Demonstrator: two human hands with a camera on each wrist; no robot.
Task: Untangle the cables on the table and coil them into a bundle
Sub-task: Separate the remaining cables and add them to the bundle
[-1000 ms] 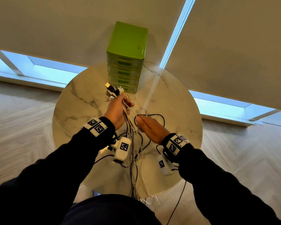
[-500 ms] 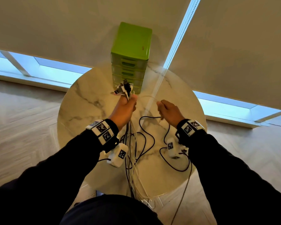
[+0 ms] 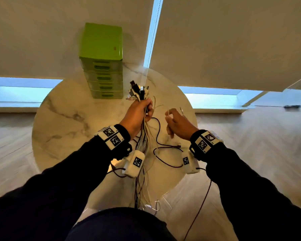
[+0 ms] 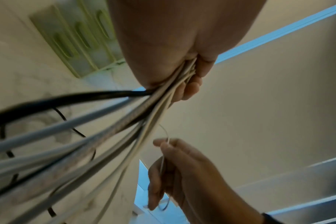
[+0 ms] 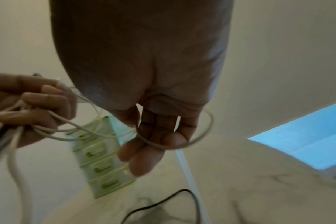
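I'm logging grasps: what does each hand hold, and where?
The left hand grips the cable bundle just below its plugs. The right hand holds one thin white cable, looped around its fingers.

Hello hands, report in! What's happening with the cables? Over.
Left hand grips the cable bundle, plugs up. Right hand pinches one thin white cable. Black cable loose on the marble table.

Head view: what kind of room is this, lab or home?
Probably a home or office room, not a lab. A round marble-look table stands on pale wood flooring against low windows with drawn roller blinds. A green plastic drawer unit stands on the table.
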